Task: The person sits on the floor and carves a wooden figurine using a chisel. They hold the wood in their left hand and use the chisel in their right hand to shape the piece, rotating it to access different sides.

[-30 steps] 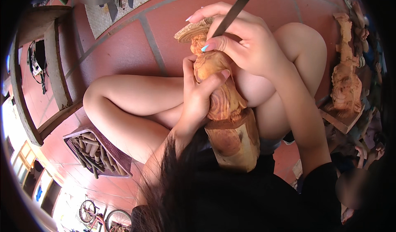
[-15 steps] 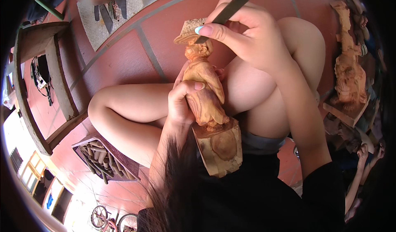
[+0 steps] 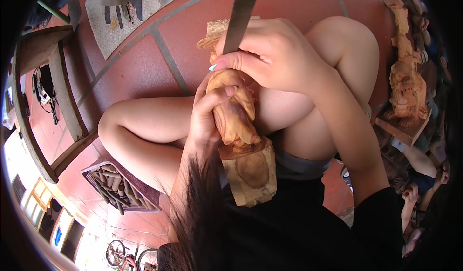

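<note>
A carved wooden figurine (image 3: 236,114) with a brimmed hat leans against my lap, its block base (image 3: 250,174) toward my body. My left hand (image 3: 207,114) wraps round the figurine's robed middle, thumb across its front. In my right hand (image 3: 277,54) is a flat, dark metal blade (image 3: 242,15), pinched between thumb and fingers. Its lower end is down by the figurine's head and shoulder, where my fingers hide the tip and most of the head. Whether the tip touches the wood cannot be seen.
A basket of wooden tool handles (image 3: 118,186) sits by my left knee. Left of it stands a low wooden frame (image 3: 67,85). Flat blades lie on a pale mat (image 3: 108,35) at the far left. Another wooden carving (image 3: 406,78) stands at right, with other people's limbs near it.
My right hand has moved down and left with the blade, which now stands steeper. My fingers now cover the figurine's face. The figurine has shifted slightly left.
</note>
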Tool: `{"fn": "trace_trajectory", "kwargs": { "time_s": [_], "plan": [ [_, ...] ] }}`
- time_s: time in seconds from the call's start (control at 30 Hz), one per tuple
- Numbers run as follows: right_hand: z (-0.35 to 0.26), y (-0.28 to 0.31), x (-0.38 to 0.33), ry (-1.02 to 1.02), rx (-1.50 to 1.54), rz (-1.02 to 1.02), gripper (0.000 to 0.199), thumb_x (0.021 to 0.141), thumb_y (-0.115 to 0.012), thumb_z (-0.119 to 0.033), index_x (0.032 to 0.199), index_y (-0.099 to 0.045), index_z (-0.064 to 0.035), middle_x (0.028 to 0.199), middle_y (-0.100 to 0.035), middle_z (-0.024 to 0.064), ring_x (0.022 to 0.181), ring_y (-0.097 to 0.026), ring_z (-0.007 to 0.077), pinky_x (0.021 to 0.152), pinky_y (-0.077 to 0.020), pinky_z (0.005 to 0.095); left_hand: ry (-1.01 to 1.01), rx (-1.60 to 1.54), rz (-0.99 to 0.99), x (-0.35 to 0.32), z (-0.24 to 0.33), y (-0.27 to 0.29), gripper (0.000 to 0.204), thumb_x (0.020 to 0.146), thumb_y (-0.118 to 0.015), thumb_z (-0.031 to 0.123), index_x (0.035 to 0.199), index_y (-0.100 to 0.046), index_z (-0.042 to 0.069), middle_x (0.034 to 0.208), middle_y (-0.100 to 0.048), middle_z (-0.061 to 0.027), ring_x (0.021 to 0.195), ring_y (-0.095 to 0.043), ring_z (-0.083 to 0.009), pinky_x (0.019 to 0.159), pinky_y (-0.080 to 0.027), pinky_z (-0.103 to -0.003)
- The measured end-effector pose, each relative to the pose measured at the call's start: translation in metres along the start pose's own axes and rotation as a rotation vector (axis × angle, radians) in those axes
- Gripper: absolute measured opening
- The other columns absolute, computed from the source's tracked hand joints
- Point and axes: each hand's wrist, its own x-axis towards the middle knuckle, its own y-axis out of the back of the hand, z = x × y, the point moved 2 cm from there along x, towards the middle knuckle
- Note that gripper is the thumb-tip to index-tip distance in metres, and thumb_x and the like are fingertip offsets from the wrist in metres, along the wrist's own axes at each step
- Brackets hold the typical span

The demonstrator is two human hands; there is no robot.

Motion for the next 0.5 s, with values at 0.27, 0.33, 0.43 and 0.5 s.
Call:
{"fn": "trace_trajectory", "kwargs": {
  "time_s": [0.27,0.33,0.43,0.5],
  "plan": [
    [-0.009,0.009,0.006,-0.045,0.146,-0.018,0.008,0.086,-0.07,-0.009,0.087,-0.069,-0.001,0.076,-0.066,0.0084,0.065,-0.061,0.0216,0.059,-0.047,0.0308,0.013,-0.087,-0.034,0.004,-0.001,0.002,0.051,0.077,-0.059,0.018,0.119,-0.049,-0.008,0.096,-0.063,-0.0228,0.086,-0.066,-0.032,0.078,-0.057,-0.042],
    [-0.005,0.004,0.005,-0.054,0.099,-0.061,0.008,0.088,-0.069,-0.008,0.088,-0.069,-0.0001,0.077,-0.067,0.0077,0.066,-0.061,0.0183,0.059,-0.0466,0.0287,-0.013,-0.045,-0.03,0.004,0.0,-0.004,0.052,0.077,-0.059,0.018,0.121,-0.048,-0.008,0.096,-0.062,-0.0228,0.087,-0.066,-0.0322,0.078,-0.057,-0.042],
    [0.0,0.007,0.009,-0.136,0.021,0.007,0.009,0.09,-0.068,-0.008,0.09,-0.068,0.0011,0.078,-0.067,0.0053,0.068,-0.06,0.011,0.06,-0.0461,0.0253,-0.025,-0.049,-0.031,0.0,0.003,-0.006,0.053,0.077,-0.06,0.015,0.123,-0.046,-0.007,0.097,-0.06,-0.0194,0.087,-0.066,-0.0316,0.076,-0.058,-0.043],
    [-0.003,0.006,0.008,-0.295,0.255,0.023,0.011,0.091,-0.067,-0.009,0.091,-0.068,0.0019,0.079,-0.067,0.0033,0.069,-0.059,0.0081,0.06,-0.0458,0.0238,-0.03,-0.086,-0.044,-0.001,0.003,-0.006,0.051,0.077,-0.06,0.011,0.123,-0.046,-0.006,0.096,-0.06,-0.017,0.085,-0.066,-0.0289,0.074,-0.057,-0.04]
  ]
}}
